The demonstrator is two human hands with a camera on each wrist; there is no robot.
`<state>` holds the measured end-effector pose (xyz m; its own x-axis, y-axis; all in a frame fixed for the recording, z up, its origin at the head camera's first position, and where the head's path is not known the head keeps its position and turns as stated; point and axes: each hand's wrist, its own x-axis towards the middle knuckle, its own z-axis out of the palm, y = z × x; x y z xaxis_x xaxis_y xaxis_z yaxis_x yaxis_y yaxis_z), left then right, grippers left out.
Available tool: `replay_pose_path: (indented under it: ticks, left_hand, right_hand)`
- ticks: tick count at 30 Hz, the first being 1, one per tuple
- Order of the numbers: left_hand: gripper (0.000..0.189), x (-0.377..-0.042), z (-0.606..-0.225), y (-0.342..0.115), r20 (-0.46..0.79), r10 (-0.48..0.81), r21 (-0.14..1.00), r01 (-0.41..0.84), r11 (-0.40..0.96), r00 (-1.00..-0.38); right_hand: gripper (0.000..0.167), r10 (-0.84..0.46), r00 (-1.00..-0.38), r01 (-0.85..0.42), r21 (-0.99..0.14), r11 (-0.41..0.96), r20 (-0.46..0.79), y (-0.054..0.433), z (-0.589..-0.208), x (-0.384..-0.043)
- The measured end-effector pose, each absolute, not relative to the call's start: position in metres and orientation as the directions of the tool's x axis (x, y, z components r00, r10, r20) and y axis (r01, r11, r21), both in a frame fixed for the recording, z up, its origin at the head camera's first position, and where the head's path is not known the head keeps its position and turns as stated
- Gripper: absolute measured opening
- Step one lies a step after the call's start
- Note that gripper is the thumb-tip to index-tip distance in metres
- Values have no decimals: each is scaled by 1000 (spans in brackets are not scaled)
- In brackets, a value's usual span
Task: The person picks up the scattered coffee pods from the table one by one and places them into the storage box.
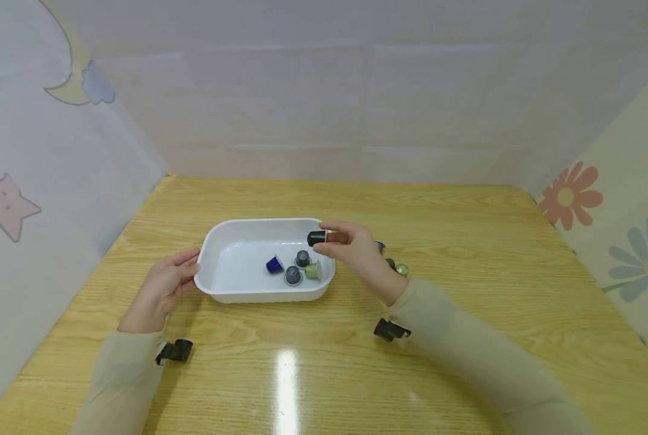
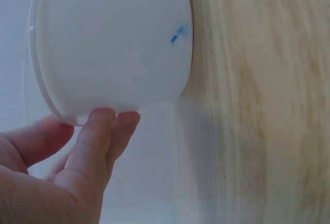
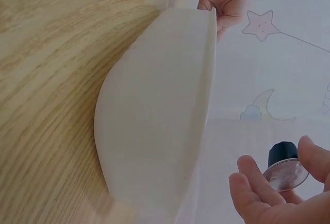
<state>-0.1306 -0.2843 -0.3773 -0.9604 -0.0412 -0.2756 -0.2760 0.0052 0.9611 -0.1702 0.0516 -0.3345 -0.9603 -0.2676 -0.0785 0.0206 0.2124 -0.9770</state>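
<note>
Table [image 1: 465,241]: bears tray L of ctr, loose pods just R of it; prob. laid out so for short reach w/ either hand.
White tray [image 1: 231,266]: lies flat, open side up, long side crosswise; prob. set so to receive small items from above. Holds 4 pods, all in R half.
R hand [image 1: 363,254]: extends from lower R, hangs over tray's R end; thumb & fingertips partly closed, pinching black pod. Light tip grip prob. enough for so small a load.
L hand [image 1: 166,284]: extends from lower L; thumb at rim, fingers vs. outer end wall, partly closed on tray, prob. to stop sliding.
Pods in tray: purple-blue pod [image 1: 274,264] & pale-green pod [image 1: 313,270] tipped on sides; 2 grey pods [image 1: 293,276] rim-down, prob. steadier thus.
Loose pods: incl. olive-green pod [image 1: 402,269] & dark pod [image 1: 391,263], partly hidden behind R wrist.
Black pod [image 1: 316,238]: held sideways above tray floor, not touching; narrow end L, lid twd palm, prob. gripped nr wide end for purchase.
</note>
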Motion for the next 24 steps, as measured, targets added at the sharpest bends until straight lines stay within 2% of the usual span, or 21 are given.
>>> replay_pose_path:
  ticks: [24]
  left_hand:
    - [56,-131,-378,-283,-279,-55,960,-279,-13,-959]
  right_hand:
    - [52,-322,-922,163,-971,177,-213,17,-342,-176]
